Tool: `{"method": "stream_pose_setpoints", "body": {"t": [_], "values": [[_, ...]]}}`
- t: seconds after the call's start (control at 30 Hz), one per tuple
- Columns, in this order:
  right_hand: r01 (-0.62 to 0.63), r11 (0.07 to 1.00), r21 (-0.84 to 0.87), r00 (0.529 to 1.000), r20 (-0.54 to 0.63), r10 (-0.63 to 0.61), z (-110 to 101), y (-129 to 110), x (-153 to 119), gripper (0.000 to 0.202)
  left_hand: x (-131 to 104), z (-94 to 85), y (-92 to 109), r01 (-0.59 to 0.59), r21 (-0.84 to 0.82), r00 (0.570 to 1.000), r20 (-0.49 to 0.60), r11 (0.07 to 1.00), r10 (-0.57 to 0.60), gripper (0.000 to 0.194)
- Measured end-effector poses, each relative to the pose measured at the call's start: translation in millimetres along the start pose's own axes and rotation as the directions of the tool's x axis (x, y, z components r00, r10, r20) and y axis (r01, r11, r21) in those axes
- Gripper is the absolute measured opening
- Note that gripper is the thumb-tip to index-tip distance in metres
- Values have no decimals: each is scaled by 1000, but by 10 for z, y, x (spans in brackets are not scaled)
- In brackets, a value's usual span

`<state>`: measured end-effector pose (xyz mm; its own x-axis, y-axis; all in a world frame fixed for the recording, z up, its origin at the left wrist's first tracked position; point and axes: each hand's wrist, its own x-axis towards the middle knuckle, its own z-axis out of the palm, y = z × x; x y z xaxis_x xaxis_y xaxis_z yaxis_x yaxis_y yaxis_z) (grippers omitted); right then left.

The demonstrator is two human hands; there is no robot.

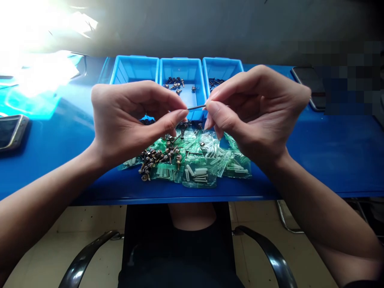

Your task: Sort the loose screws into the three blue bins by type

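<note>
A thin dark screw [196,107] spans the gap between my two hands, lying nearly level above the blue table. My left hand [135,116] pinches one end between thumb and forefinger. At the other end, the thumb and forefinger of my right hand [249,112] are closed on it too; the fingertips cover both its ends. Below the hands lies a pile of loose washer-head screws [156,158], mixed with small clear packets [199,172] that hold white wall plugs and screws.
Three blue bins stand behind the hands: the left bin [135,60], the middle bin [180,62] with several screws, and the right bin [222,62] with dark screws. A phone [12,130] lies at left, another phone [309,86] at right. Chair armrests [270,256] flank my lap.
</note>
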<state>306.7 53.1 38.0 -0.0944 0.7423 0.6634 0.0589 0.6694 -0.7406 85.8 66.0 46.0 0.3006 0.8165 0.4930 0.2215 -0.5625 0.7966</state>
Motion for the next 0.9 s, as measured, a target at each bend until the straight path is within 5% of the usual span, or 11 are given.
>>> {"method": "stream_pose_setpoints", "body": {"t": [0.23, 0.4, 0.53, 0.7, 0.9], "values": [[117, 990, -80, 961, -242, -133, -201, 281, 282, 28, 30, -60, -13, -141, 110, 972, -175, 984, 159, 31], [67, 996, -56, 941, -327, -82, -325, 431, 383, 33, 53, -64, -71, -247, 116, 926, -264, 962, 269, 22], [123, 988, -92, 959, -246, -142, -206, 284, 254, 12, 38, -54, -80, -238, 128, 917, -297, 963, 267, 23], [102, 962, -253, 995, 13, -102, -68, 106, 46, 22, 63, -146, -49, -105, 330, 910, -350, 938, 224, 25], [121, 942, -314, 990, 111, -90, -88, 134, 36, 24, -198, -468, 117, 3, 654, 994, -86, 757, 70, 19]]}}
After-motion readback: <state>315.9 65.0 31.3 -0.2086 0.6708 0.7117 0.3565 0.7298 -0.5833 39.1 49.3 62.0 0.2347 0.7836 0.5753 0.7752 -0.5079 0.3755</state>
